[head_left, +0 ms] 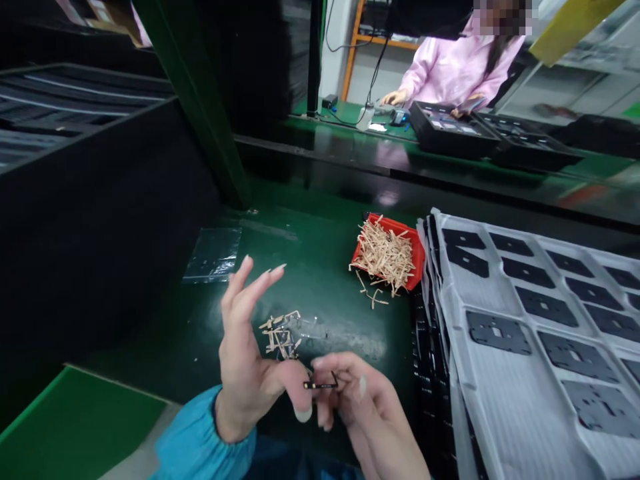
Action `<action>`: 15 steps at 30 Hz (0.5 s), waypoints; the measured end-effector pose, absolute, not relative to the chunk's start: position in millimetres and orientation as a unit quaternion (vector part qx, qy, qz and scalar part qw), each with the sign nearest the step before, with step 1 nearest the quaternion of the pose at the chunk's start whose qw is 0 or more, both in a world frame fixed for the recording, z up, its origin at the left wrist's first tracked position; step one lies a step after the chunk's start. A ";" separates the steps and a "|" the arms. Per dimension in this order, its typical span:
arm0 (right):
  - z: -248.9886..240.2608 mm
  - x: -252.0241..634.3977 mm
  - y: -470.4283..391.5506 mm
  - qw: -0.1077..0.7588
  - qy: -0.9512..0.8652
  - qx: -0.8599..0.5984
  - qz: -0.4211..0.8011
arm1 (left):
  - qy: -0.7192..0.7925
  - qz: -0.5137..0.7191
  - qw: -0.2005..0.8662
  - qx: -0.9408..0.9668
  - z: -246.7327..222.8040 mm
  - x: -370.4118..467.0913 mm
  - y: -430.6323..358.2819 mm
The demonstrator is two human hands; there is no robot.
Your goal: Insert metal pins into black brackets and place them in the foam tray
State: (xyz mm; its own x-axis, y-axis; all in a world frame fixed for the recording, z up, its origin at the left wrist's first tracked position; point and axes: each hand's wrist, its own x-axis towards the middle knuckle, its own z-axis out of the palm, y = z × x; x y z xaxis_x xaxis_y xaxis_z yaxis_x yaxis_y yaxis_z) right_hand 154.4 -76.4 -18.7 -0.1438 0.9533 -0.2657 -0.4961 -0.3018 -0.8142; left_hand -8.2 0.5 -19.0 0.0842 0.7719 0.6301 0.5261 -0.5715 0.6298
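A small black angled strip (pixel 321 385) lies across the thumb side of my left hand (pixel 260 360), whose other fingers are raised and spread. Beside it, my right hand (pixel 363 397) has its fingers curled at the strip's bent end; its fingertips are partly hidden, so a grip cannot be made out. Just beyond both hands, a loose pile of small tan and dark strips (pixel 283 337) rests on the green table (pixel 320 227). Farther back, a red bin (pixel 419 257) is heaped with tan strips (pixel 385 257), and a few have spilled in front of it.
Stacked trays (pixel 480 387) with dark flat plates stand at the right. A clear plastic bag (pixel 213 255) lies at the left, near a green post (pixel 200 100). Across a ledge, a person in a pink top (pixel 440 67) works beside black boxes (pixel 453 133).
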 end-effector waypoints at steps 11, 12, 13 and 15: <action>-33.8 160.6 -83.8 0.596 -0.178 -0.439 0.648 | 0.331 0.341 0.237 0.847 22.9 -41.5 18.3; -40.1 162.8 -87.0 0.601 -0.178 -0.454 0.634 | 0.304 0.309 0.228 0.872 33.8 -33.0 23.3; -45.9 164.1 -90.2 0.606 -0.179 -0.464 0.621 | 0.271 0.277 0.211 0.898 44.8 -18.5 28.6; -55.7 163.9 -96.4 0.615 -0.187 -0.468 0.606 | 0.195 0.224 0.172 0.939 63.8 27.6 39.8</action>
